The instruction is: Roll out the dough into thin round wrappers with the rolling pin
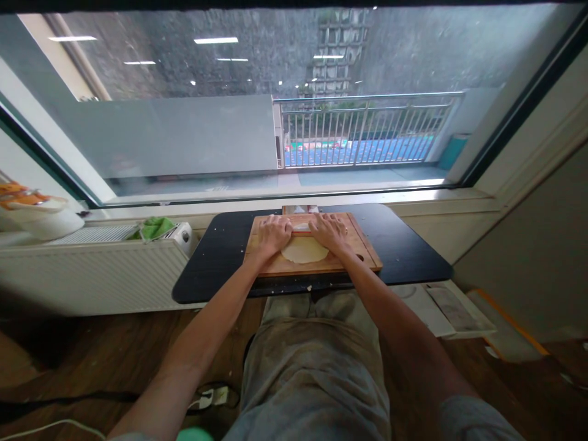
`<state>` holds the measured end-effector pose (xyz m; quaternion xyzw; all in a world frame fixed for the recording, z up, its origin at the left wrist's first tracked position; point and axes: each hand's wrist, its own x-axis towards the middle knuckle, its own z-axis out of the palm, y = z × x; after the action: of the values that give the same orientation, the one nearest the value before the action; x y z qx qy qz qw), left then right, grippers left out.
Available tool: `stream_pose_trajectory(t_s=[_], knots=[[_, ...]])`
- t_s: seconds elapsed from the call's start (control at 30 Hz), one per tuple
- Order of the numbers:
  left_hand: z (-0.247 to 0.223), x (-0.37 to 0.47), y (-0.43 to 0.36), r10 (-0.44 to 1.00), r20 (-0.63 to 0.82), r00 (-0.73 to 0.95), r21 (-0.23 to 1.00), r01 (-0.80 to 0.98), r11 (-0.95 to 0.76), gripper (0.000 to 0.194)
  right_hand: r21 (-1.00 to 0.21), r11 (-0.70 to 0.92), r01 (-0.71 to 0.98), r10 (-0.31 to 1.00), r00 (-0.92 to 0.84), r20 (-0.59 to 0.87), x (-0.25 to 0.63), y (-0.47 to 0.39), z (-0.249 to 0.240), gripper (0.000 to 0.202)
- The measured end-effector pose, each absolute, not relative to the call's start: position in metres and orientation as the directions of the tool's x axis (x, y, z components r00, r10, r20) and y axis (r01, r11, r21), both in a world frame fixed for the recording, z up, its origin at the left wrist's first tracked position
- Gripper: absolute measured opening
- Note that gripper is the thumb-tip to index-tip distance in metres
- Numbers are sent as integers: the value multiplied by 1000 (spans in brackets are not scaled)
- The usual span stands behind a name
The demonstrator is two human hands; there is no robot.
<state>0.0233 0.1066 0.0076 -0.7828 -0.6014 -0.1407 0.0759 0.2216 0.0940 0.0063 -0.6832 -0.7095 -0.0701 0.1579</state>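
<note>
A flat, pale sheet of dough (304,250) lies on a wooden cutting board (316,267), its edge roughly rounded. Across the dough's far side runs a whitish bar with a reddish edge, which looks like a rolling pin (301,228); only its middle shows between my hands. My left hand (274,234) is closed over the bar's left part, at the dough's upper left. Over the right part, my right hand (329,231) is closed with its fingers pointing forward. Both palms face down, and the bar's ends are hidden under them.
The board rests on a black table (408,245) with rounded corners, against the window sill. A small box-like item (299,209) sits behind the board. On the left, a white radiator (114,269) carries a green cloth (157,228). Cables and a power strip (214,397) lie on the floor.
</note>
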Motion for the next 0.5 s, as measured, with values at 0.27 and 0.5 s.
stream_pose_trajectory(t_s=[0.27,0.5], knots=[[12,32,121,932,302,198,72,971,-230,48,-110,46,993,957,-12,289,227,116,3,57],[11,35,129,957,254,142,96,981,-171,50,-95,83,992,970,-59,237,230,136,1,54]])
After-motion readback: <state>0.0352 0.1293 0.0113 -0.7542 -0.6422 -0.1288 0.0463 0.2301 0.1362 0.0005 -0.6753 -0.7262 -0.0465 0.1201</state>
